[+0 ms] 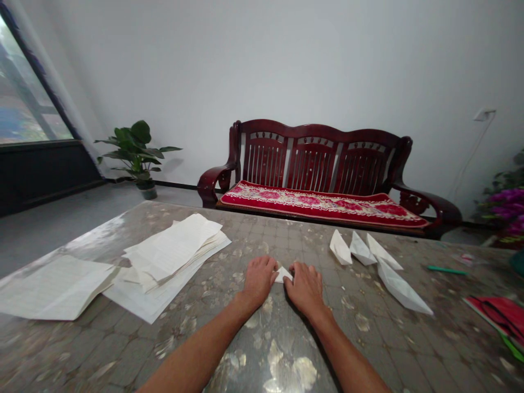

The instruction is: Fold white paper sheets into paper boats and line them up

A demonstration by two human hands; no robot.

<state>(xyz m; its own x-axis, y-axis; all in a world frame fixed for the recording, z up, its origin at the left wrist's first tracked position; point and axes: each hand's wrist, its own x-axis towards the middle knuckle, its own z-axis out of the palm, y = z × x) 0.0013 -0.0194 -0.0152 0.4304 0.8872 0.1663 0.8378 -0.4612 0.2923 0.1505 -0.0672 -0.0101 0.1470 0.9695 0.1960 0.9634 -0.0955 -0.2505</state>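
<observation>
Two bare hands meet over the table, the left hand (259,279) and the right hand (305,284) each grasping one side of a small piece of folded paper (282,274). The white piece sits between them near the middle of the table (123,352), its pointed top facing away from the person; the fingers hide its outer edges.

Four white folded paper boats lie to the right: a blunt one (340,248) nearest the hands, a second (362,249) just beside it, a slim third (383,251) next, and a longer fourth (403,288) slanting toward the near side. Beyond them are a green pen (447,270) and a red booklet (485,310) at the right edge.

On the left, a stack of paper sheets (174,248) spreads unevenly, with a bent white booklet (53,286) alongside. Behind the table stands a dark red wooden bench (311,164) with a floral red cover (319,203).
</observation>
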